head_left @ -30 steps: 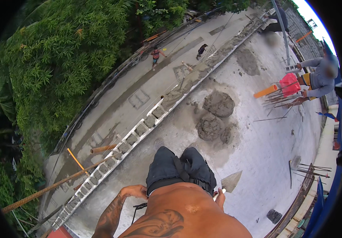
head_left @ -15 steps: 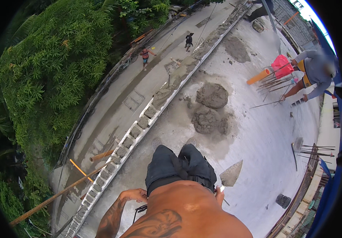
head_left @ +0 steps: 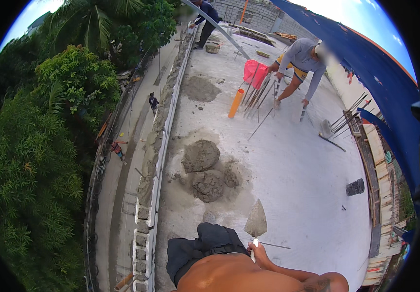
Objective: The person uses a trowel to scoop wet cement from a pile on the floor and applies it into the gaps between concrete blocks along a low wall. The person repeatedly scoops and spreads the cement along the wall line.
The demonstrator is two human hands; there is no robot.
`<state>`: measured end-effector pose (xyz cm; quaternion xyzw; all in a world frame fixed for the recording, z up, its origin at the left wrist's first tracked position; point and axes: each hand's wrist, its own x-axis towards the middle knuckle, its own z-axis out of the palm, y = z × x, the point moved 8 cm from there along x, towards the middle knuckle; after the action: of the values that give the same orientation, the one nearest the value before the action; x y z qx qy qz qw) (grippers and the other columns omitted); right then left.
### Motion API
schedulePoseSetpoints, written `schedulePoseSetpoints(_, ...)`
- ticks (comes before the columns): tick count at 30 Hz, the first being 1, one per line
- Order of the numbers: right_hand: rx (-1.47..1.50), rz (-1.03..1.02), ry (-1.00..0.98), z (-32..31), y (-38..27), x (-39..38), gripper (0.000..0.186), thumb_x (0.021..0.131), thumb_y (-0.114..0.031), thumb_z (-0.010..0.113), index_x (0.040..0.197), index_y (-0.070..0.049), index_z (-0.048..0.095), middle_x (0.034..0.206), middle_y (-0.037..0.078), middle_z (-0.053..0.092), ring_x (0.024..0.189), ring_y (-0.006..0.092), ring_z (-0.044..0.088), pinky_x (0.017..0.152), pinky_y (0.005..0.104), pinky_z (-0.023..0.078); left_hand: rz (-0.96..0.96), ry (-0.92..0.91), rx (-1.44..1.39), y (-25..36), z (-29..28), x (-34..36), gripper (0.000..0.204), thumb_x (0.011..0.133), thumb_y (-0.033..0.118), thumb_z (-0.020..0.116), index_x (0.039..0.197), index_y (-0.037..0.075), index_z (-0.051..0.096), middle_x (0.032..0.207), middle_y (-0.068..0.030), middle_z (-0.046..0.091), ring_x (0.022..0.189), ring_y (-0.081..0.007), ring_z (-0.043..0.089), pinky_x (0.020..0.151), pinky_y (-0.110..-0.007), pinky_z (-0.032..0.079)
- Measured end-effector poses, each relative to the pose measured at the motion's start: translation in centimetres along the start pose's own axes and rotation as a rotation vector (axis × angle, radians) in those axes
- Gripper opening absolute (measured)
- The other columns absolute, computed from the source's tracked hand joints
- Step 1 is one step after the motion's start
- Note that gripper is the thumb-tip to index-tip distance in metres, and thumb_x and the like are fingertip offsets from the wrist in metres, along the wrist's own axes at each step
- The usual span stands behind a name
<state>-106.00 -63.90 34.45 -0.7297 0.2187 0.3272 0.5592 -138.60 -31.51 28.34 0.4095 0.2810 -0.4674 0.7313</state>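
My right hand (head_left: 259, 255) is closed round the white handle of a pointed trowel (head_left: 256, 220). Its grey, mortar-stained blade points up and away from me over the pale concrete slab (head_left: 307, 194). A thin rod (head_left: 275, 245) lies on the slab just beyond that hand. Ahead and to the left of the blade sit heaps of wet grey mortar, a farther mound (head_left: 200, 155) and a nearer one (head_left: 208, 185), with a smaller lump (head_left: 230, 175) beside them. My left hand is out of the picture.
A low hollow-block wall (head_left: 142, 238) with mortar on top edges the slab on my left, with a road (head_left: 132, 170) far below. Ahead, a co-worker (head_left: 295, 63) bends beside upright rebars and an orange pipe (head_left: 236, 103). A black bucket (head_left: 355, 187) lies to the right.
My view has turned to the right and lifted. The trowel has swung to point forward in my right hand. My left hand has left the picture. The bending co-worker now holds blocks.
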Motion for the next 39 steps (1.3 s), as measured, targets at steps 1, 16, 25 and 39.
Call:
schedulePoseSetpoints(1, 0.009, 0.011, -0.006, -0.1, 0.4, 0.9, 0.020, 0.093, -0.022, 0.066, 0.096, -0.008, 0.053, 0.073, 0.004, 0.056, 0.059, 0.0162, 0.056, 0.053, 0.0326, 0.048, 0.001, 0.001, 0.007, 0.1, -0.3, 0.0, 0.022, 0.084, 0.023, 0.078, 0.093, 0.004, 0.071, 0.067, 0.0021, 0.056, 0.058, -0.0091, 0.047, 0.053, -0.028, 0.038)
schedulePoseSetpoints(16, -0.285, 0.094, 0.265, -8.4, 1.0, 14.7, 0.017, 0.086, -0.011, 0.071, 0.082, 0.001, 0.059, 0.060, 0.009, 0.058, 0.046, 0.0188, 0.058, 0.039, 0.0359, 0.045, 0.186, 0.613, 0.562, 12.4, -14.7, 2.4, 0.024, 0.085, 0.030, 0.076, 0.094, 0.007, 0.075, 0.070, 0.0004, 0.064, 0.061, -0.0094, 0.055, 0.058, -0.029, 0.048)
schedulePoseSetpoints(25, -0.267, 0.044, 0.272, -7.3, 2.2, 11.9, 0.031, 0.091, -0.030, 0.068, 0.085, 0.000, 0.061, 0.059, 0.008, 0.060, 0.045, 0.0193, 0.058, 0.042, 0.0364, 0.047, 0.331, 0.169, 0.674, 23.9, 1.2, 12.2, 0.033, 0.100, 0.030, 0.062, 0.125, 0.011, 0.071, 0.075, 0.0031, 0.060, 0.061, -0.0081, 0.051, 0.056, -0.024, 0.043)
schedulePoseSetpoints(39, -0.201, 0.227, 0.487, -12.5, 11.2, 5.5, 0.046, 0.093, -0.036, 0.062, 0.072, 0.005, 0.062, 0.056, 0.013, 0.060, 0.043, 0.0245, 0.060, 0.043, 0.0407, 0.047, 0.133, 0.112, 0.689, 25.4, -1.2, 12.2, 0.036, 0.096, 0.042, 0.063, 0.098, 0.008, 0.072, 0.073, 0.0013, 0.060, 0.063, -0.0083, 0.055, 0.053, -0.026, 0.043)
